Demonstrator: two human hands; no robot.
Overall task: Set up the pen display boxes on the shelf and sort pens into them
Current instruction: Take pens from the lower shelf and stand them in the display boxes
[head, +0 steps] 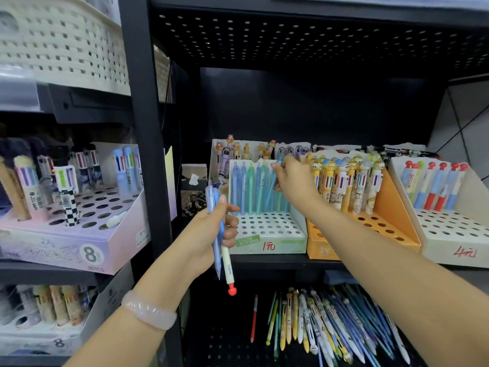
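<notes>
Your right hand point(292, 181) reaches into the white display box point(267, 234) at the middle of the black shelf point(291, 259), fingers pinched round a slim blue pen point(274, 181) that it is setting among the blue and green pens point(251, 189) standing in the back rows. The pen leans slightly, probably because its tip is seeking a hole in the perforated insert.

Your left hand point(211, 231) waits just in front of the shelf edge, fingers curled round a small bundle of pens point(221, 234) — blue ones and a cream one with a red knob at its lower end. Held upright and close by, they look ready to be fed across one at a time.

To the right of the white box sits an orange box point(391, 205) of multicolour pens with yellow character tops, touching it. Beyond that is a cream box point(449, 234) of red-topped pens. Behind them are more boxes with figure-topped pens.

On the lower shelf lies a loose heap of unsorted pens point(330, 324), and a single red pen point(254, 319) rests apart to its left — much sorting seems left.

A black upright post point(148, 154) divides this bay from the left one, where a pale pink box point(79, 234) holds thick pens, with a cream basket point(60, 41) above. Your right forearm crosses in front of the orange box, partly blocking it.
</notes>
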